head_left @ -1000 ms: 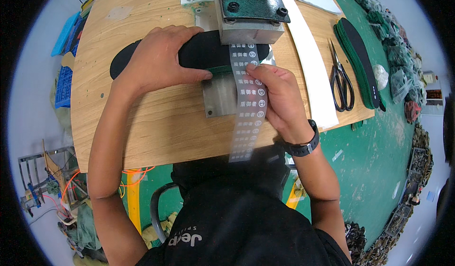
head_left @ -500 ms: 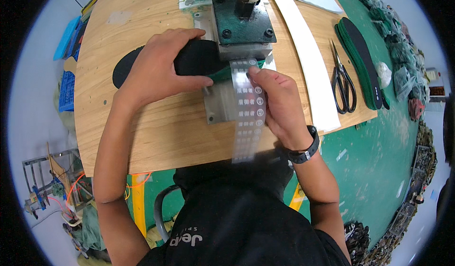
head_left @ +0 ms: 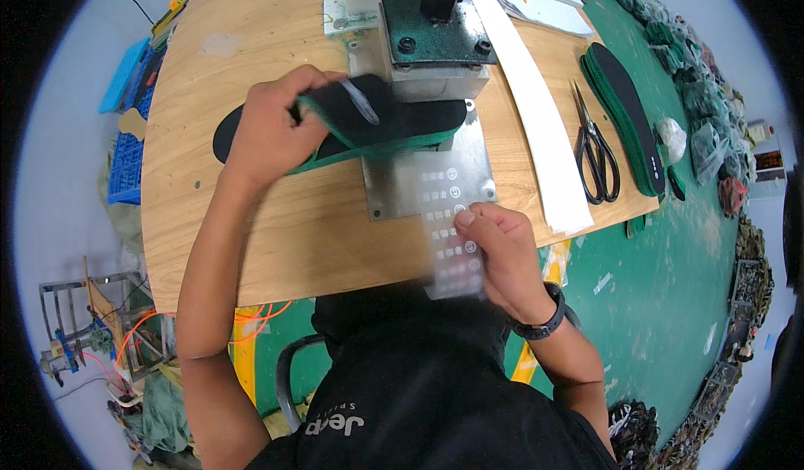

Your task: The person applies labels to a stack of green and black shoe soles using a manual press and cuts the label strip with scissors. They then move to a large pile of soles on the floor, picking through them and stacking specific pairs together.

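Observation:
My left hand (head_left: pixel 280 127) is closed around a black insole (head_left: pixel 342 117) with a green edge. It is tilted up, and a blurred whitish mark shows on its top. Beneath it lies another black insole (head_left: pixel 435 120), its right end by the block of a press (head_left: pixel 440 81). In my right hand (head_left: pixel 502 248), pinched between thumb and fingers, is a clear strip of white printed labels (head_left: pixel 448 261). The strip hangs over the near part of the metal base plate (head_left: pixel 392 195) and past the table's front edge, apart from the insoles.
Black-handled scissors (head_left: pixel 596 156) lie on the right of the wooden table (head_left: pixel 201 244), beside a stack of green-edged insoles (head_left: pixel 624 118). A long white strip (head_left: pixel 536 127) runs between the scissors and the press. Papers (head_left: pixel 544 14) lie at the back.
My left hand has curled round an insole and tilted it up, baring another below. My right hand has drawn the label strip toward me, away from the press block.

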Available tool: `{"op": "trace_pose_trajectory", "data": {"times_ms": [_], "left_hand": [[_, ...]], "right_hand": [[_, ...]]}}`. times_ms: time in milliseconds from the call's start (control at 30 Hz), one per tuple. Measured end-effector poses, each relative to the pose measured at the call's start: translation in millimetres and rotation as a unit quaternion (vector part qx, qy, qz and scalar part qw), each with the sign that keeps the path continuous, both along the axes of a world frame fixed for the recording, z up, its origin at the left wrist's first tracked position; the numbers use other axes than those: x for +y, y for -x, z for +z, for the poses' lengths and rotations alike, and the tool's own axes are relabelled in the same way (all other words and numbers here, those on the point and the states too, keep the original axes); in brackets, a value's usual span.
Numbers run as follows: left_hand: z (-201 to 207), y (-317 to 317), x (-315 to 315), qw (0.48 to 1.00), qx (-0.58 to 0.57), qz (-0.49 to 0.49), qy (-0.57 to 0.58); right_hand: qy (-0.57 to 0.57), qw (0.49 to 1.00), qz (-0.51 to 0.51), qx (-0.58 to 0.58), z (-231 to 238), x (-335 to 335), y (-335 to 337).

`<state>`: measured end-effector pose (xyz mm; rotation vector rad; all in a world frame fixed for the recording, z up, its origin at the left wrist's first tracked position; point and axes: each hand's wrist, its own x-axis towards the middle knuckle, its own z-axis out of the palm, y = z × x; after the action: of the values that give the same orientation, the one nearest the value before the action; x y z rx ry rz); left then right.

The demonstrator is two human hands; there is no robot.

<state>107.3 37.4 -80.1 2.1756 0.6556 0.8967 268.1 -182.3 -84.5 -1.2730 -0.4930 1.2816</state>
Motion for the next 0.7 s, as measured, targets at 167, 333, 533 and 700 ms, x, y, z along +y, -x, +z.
{"op": "trace_pose_trajectory", "data": {"times_ms": [167,333,533,700], "left_hand": [[-1,13,2,0.993,-0.007,0.055,0.104],[1,12,4,0.997,0.01,0.022,0.069],[1,11,3,1.0,0.01,0.0,0.016],[-1,11,2,0.999,0.033,0.006,-0.004]], "right_hand": [[-0.027,1.0,0.0,0.0,-8,38,-15],[-0.031,0.999,0.004,-0.007,-18,67,-24],[-0.039,0.999,-0.005,0.021,-16,66,-23],[-0.02,0.999,-0.013,0.027,-14,66,-21]]}}
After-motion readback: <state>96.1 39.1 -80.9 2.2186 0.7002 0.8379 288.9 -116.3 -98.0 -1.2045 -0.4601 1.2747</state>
